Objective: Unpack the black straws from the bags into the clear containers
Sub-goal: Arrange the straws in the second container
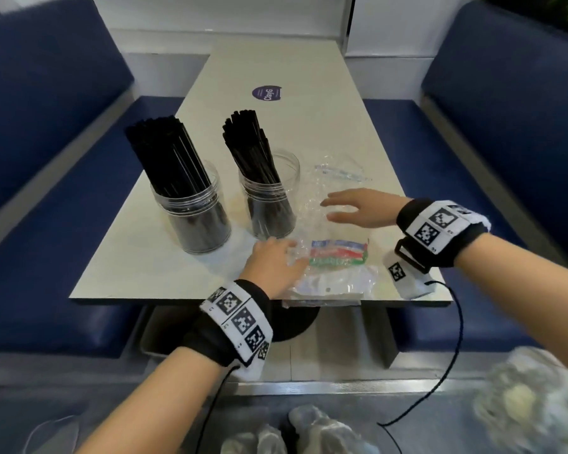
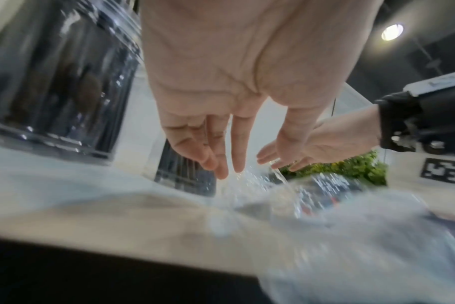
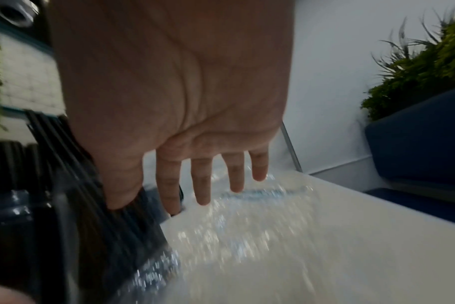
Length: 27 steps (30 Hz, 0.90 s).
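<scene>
On the near table edge, empty straw bags lie flat. Left hand and right hand both spread over them, gripping nothing. Black straws stand in clear containers, far left. I'd gather the bags gently, avoiding the jars.

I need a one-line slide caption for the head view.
Both hands, left and right, open over empty bags beside two straw-filled clear containers.

A café or diner booth: blue padded benches flank a pale table, a round logo sticker on it.
</scene>
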Motion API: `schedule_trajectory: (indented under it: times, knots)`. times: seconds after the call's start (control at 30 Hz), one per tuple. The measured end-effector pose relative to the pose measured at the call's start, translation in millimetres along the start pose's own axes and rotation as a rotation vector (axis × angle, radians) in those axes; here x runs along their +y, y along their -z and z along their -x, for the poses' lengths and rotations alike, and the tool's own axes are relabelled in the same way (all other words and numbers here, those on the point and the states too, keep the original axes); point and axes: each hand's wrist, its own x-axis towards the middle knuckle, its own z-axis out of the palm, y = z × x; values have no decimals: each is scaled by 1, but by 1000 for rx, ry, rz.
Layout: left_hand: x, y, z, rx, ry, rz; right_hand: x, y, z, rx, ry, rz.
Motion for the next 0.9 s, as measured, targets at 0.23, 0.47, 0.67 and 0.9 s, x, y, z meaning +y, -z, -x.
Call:
schedule_trajectory:
  times: [0.23,0.47,0.67,0.9]
  knots:
    - [-2,45,0,297,48,320,-41,66,37,149,100,66]
    - [-4,47,-30,322,90,456,-80,85,-5,337,214,14]
    - [-13,45,-54,399,68,568,-108,78,-59,307,300,-148]
    - [-29,45,-66,435,-2,610,-128,74,-71,199,342,-334]
